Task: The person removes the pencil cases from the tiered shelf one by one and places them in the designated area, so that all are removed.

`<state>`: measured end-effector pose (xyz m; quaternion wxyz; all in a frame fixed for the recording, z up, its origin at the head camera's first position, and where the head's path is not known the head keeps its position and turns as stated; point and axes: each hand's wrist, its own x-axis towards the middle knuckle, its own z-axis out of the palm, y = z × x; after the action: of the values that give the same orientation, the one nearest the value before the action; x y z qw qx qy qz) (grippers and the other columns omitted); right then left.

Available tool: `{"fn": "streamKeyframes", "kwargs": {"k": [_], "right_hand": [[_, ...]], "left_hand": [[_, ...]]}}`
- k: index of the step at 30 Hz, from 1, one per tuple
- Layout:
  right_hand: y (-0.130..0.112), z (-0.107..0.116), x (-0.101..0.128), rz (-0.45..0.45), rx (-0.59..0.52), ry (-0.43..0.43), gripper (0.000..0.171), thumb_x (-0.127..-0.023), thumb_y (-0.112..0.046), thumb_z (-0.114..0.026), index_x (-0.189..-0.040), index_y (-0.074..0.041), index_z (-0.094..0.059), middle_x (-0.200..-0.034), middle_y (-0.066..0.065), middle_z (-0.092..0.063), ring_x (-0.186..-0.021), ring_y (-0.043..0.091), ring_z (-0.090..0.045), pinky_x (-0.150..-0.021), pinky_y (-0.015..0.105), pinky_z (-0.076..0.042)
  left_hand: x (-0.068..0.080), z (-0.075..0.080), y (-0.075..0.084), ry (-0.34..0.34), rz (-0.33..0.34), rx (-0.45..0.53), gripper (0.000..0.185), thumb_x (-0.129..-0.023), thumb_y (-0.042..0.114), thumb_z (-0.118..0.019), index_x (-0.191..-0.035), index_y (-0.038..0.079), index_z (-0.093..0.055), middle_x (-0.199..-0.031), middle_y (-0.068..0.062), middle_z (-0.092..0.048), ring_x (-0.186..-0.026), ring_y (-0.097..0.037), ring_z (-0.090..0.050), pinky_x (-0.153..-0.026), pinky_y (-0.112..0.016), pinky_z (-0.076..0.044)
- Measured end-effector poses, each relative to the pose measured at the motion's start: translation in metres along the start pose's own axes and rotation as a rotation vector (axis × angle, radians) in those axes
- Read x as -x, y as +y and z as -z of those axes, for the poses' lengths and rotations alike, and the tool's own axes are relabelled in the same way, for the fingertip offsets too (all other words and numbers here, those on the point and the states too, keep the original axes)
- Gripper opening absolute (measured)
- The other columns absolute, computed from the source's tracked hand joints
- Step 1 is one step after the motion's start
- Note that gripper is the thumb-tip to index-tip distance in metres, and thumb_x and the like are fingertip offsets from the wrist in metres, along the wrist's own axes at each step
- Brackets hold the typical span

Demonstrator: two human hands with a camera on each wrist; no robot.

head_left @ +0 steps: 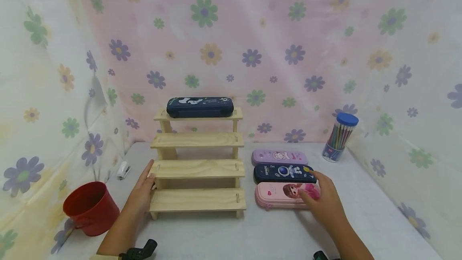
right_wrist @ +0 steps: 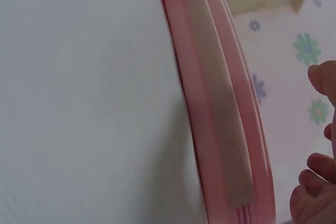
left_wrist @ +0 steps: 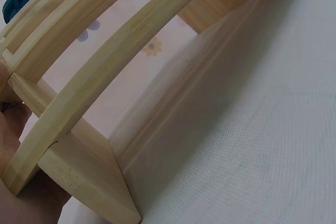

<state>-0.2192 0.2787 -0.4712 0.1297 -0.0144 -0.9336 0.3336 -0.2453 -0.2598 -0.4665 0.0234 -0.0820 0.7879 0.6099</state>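
Glossy pink pencil case (head_left: 285, 195) under relaxed right hand (head_left: 323, 202); left hand (head_left: 142, 191) flat against pine rack (head_left: 197, 163).

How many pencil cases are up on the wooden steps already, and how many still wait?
One is up: the dark blue pencil case lies on the top step of the wooden rack. In hand: the right hand reaches over the pink case, while the left hand touches the rack's side. The pink case, the navy case and the purple case still lie on the table.

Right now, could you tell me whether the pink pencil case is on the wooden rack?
No, the pink pencil case lies on the table beside the wooden rack.
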Motion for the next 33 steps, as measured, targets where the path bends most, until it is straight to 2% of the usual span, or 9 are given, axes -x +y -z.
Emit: {"fn": "streamKeyframes", "kwargs": {"k": [6, 10, 13, 15, 18, 20, 26, 33], "right_hand": [[-0.023, -0.015, -0.001, 0.083, -0.013, -0.045, 0.077, -0.093, -0.040, -0.079, -0.155, -0.010, -0.044, -0.160, 0.023, -0.040, -0.151, 0.049, -0.033, -0.115, 0.074, -0.032], [-0.039, -0.019, -0.004, 0.137, -0.017, -0.067, 0.075, -0.094, -0.039, -0.078, -0.155, -0.012, -0.044, -0.161, 0.019, -0.040, -0.152, 0.046, -0.033, -0.115, 0.074, -0.032], [-0.052, -0.019, -0.008, 0.161, -0.021, -0.089, 0.077, -0.094, -0.041, -0.078, -0.157, -0.013, -0.042, -0.163, 0.018, -0.038, -0.152, 0.045, -0.034, -0.112, 0.070, -0.040], [-0.062, -0.019, -0.013, 0.173, -0.018, -0.106, 0.078, -0.094, -0.042, -0.077, -0.158, -0.015, -0.041, -0.164, 0.017, -0.037, -0.152, 0.045, -0.033, -0.112, 0.069, -0.040], [-0.076, -0.020, -0.020, 0.192, -0.005, -0.122, 0.080, -0.093, -0.042, -0.079, -0.159, -0.018, -0.040, -0.165, 0.015, -0.037, -0.154, 0.043, -0.032, -0.113, 0.068, -0.039], [-0.083, -0.020, -0.027, 0.220, 0.009, -0.119, 0.080, -0.093, -0.040, -0.079, -0.159, -0.019, -0.040, -0.165, 0.014, -0.038, -0.154, 0.041, -0.032, -0.117, 0.070, -0.033], [-0.105, -0.017, -0.052, 0.308, 0.004, -0.144, 0.081, -0.095, -0.040, -0.078, -0.161, -0.019, -0.036, -0.166, 0.011, -0.035, -0.154, 0.036, -0.034, -0.119, 0.066, -0.035], [-0.143, -0.009, -0.081, 0.403, 0.006, -0.174, 0.081, -0.096, -0.038, -0.077, -0.162, -0.016, -0.036, -0.165, 0.012, -0.037, -0.154, 0.035, -0.035, -0.121, 0.064, -0.034]], "left_hand": [[0.002, 0.003, 0.001, -0.002, -0.002, -0.034, 0.055, -0.114, 0.048, -0.024, -0.164, 0.054, -0.001, -0.177, 0.002, -0.002, -0.164, -0.033, 0.005, -0.126, -0.069, 0.004], [0.001, 0.003, 0.001, -0.011, -0.009, -0.007, 0.056, -0.115, 0.045, -0.025, -0.165, 0.053, -0.002, -0.177, 0.003, -0.002, -0.164, -0.031, 0.005, -0.127, -0.067, 0.003], [-0.001, 0.001, 0.001, -0.010, -0.003, 0.005, 0.056, -0.115, 0.045, -0.026, -0.165, 0.052, -0.003, -0.177, 0.003, -0.002, -0.164, -0.031, 0.004, -0.127, -0.067, 0.003], [-0.002, 0.000, 0.001, -0.008, -0.002, 0.002, 0.055, -0.115, 0.044, -0.025, -0.165, 0.051, -0.003, -0.177, 0.003, -0.002, -0.164, -0.032, 0.005, -0.127, -0.068, 0.003], [-0.002, 0.000, -0.001, -0.005, 0.001, 0.006, 0.056, -0.115, 0.043, -0.025, -0.166, 0.050, -0.003, -0.177, 0.003, -0.002, -0.164, -0.031, 0.005, -0.127, -0.067, 0.004], [-0.002, 0.000, 0.000, -0.010, -0.005, 0.011, 0.056, -0.115, 0.042, -0.025, -0.167, 0.047, -0.003, -0.177, 0.003, -0.001, -0.164, -0.030, 0.006, -0.127, -0.067, 0.004], [-0.003, 0.000, 0.000, -0.008, -0.006, 0.008, 0.057, -0.115, 0.044, -0.025, -0.168, 0.044, -0.003, -0.177, 0.003, -0.001, -0.164, -0.030, 0.007, -0.126, -0.069, 0.004], [0.000, -0.001, 0.002, -0.001, 0.001, -0.001, 0.056, -0.115, 0.045, -0.024, -0.166, 0.050, -0.002, -0.177, 0.004, 0.000, -0.164, -0.031, 0.007, -0.126, -0.069, 0.005]]}}
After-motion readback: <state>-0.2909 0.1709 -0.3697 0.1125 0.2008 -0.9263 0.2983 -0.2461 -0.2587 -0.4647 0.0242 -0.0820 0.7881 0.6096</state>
